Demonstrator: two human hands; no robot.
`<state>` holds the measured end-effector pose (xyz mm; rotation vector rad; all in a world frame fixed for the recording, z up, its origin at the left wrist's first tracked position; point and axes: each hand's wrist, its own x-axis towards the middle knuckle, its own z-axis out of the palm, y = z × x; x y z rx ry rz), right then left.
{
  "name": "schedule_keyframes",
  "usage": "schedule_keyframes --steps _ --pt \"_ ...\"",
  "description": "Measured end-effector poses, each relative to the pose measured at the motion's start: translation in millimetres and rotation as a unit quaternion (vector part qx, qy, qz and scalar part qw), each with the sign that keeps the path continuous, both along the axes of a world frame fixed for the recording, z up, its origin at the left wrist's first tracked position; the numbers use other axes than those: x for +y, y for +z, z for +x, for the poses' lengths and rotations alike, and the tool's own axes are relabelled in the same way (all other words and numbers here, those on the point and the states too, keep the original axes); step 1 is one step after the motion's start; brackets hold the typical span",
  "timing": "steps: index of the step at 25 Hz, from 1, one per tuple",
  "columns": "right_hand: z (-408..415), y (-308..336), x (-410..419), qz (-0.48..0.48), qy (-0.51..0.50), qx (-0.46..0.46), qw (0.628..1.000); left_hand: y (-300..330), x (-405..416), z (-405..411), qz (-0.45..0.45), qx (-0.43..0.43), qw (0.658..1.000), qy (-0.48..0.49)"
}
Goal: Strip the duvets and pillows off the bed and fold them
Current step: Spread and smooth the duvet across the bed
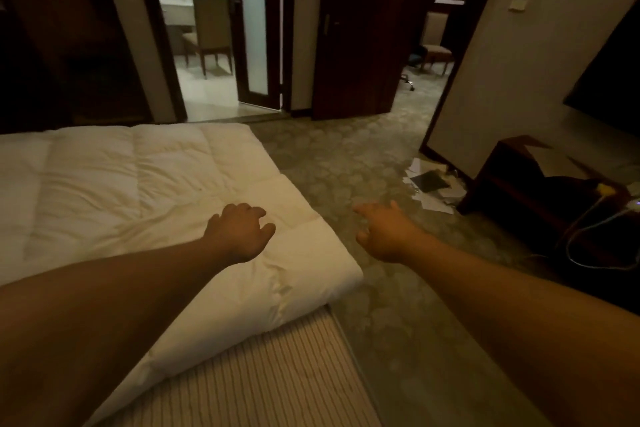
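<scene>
White quilted duvet (145, 184) lies folded over on striped mattress (263, 378), near corner bulging at bed edge. Looks soft, bulky, light, floppy; best taken at corner or folded edge. Left hand (239, 230) over duvet corner, fingers loosely curled, apparently holding nothing; contact unclear. Right hand (386, 232) over carpet (398, 322), loose, empty.

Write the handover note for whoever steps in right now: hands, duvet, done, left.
Left hand: over the duvet, fingers loosely curled, gripping nothing visible.
Right hand: over the carpet past the bed's edge, holding nothing.
Duvet: lies doubled over on the bed, its folded edge toward the camera; striped mattress bare in front of it.
Done: at least one fold, it seems.
Left: further folds. No pillows in view.
</scene>
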<state>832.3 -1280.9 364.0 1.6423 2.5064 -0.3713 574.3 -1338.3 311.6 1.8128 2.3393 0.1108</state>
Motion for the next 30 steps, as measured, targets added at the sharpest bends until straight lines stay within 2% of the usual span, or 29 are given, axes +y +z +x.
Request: schedule_keyframes --steps 3,5,11,17,24,30 --pt "40 -1 53 -0.007 0.108 0.022 0.994 -7 25 53 -0.012 0.007 0.996 0.091" --pt "67 7 79 -0.009 0.157 0.032 0.987 -4 40 85 -0.043 0.027 0.993 0.107" --pt "103 14 173 -0.014 0.188 0.046 0.981 17 100 131 -0.042 0.062 0.984 0.164" --pt "81 -5 235 -0.052 0.261 0.051 0.963 -10 155 128 -0.048 0.007 0.965 0.258" --pt "17 -2 383 -0.027 0.345 0.014 0.938 -31 262 96 -0.031 -0.075 0.931 0.357" --pt "-73 -17 480 -0.035 0.4 0.015 0.916 -39 307 62 -0.057 -0.048 0.912 0.403"
